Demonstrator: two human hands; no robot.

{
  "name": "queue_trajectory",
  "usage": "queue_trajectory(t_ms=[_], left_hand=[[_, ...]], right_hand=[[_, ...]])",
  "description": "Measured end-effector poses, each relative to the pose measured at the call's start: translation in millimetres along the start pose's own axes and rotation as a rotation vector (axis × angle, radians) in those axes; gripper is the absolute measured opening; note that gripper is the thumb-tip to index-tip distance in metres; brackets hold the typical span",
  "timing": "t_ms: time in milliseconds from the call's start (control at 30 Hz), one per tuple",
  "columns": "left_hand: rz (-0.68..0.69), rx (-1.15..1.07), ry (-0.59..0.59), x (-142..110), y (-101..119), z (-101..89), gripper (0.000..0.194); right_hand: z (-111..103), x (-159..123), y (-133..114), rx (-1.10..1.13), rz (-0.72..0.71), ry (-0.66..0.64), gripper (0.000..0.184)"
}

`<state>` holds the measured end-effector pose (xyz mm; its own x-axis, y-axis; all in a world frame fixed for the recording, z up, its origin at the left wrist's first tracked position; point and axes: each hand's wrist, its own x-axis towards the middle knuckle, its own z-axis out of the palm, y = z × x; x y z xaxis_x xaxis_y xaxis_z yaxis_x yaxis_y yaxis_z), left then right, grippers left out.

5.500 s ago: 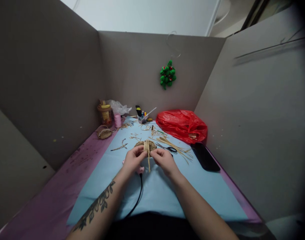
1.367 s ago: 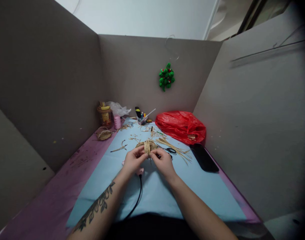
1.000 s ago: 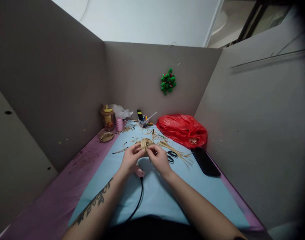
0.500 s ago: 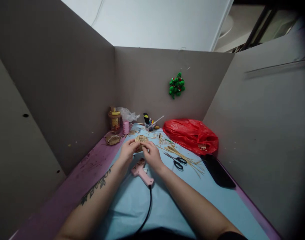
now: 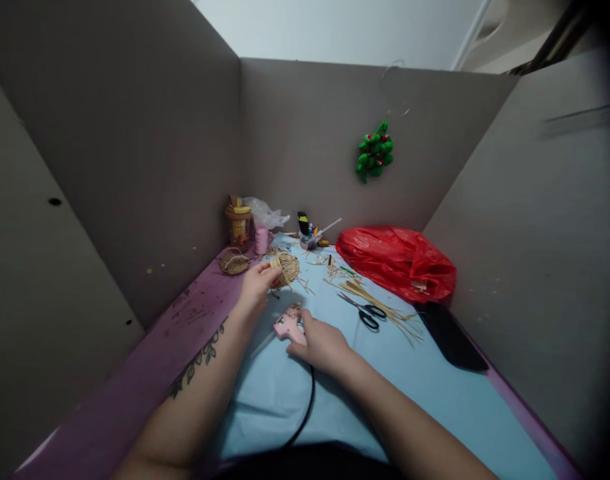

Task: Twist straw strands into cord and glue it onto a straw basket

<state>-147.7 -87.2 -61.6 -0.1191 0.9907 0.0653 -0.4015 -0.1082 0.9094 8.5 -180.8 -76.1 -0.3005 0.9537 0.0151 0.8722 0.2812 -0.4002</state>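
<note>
Pinched in my left hand is a small round woven straw piece, held up over the blue sheet with loose strands at its edge. My right hand is wrapped round the handle of a pink hot glue gun, nozzle area speckled brown. A translucent stick pokes out toward the lower left of the gun, and a black cord runs from it toward me. Black-handled scissors lie to the right of the gun, beside a bundle of straw strips.
At the back right a red plastic bag bulges above a dark flat object. A cup of tools, a pink thread spool, a lidded jar and another woven piece stand along the back left. Grey panels enclose the table.
My right hand has left the woven piece and taken hold of the glue gun, which is now turned slightly. The left hand keeps the woven piece. The view has tilted down a little.
</note>
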Motion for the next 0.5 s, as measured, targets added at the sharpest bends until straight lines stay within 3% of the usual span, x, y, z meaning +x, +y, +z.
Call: queue_trajectory(t_ms=[100, 233, 267, 333, 400, 500], left_hand=[[0.056, 0.066, 0.041, 1, 5, -5.1, 0.044], [0.166, 0.187, 0.018, -1, 8, -8.4, 0.042], [0.169, 0.211, 0.003, -2, 7, -7.2, 0.041], [0.115, 0.240, -0.038, -8, 1, -1.6, 0.040], [0.009, 0.246, -0.104, -15, -6, 7.0, 0.040], [-0.118, 0.244, -0.228, -27, -18, 19.8, 0.040]], right_hand=[[-4, 3, 8, 0.230, -0.037, -0.006, 0.048], [-25, -3, 31, 0.857, -0.008, -0.112, 0.038], [-31, -5, 37, 1.022, 0.004, -0.087, 0.037], [-40, -11, 50, 1.304, 0.024, 0.069, 0.036], [-45, -16, 58, 1.445, 0.060, 0.178, 0.034], [-45, -21, 61, 1.520, 0.073, 0.193, 0.032]])
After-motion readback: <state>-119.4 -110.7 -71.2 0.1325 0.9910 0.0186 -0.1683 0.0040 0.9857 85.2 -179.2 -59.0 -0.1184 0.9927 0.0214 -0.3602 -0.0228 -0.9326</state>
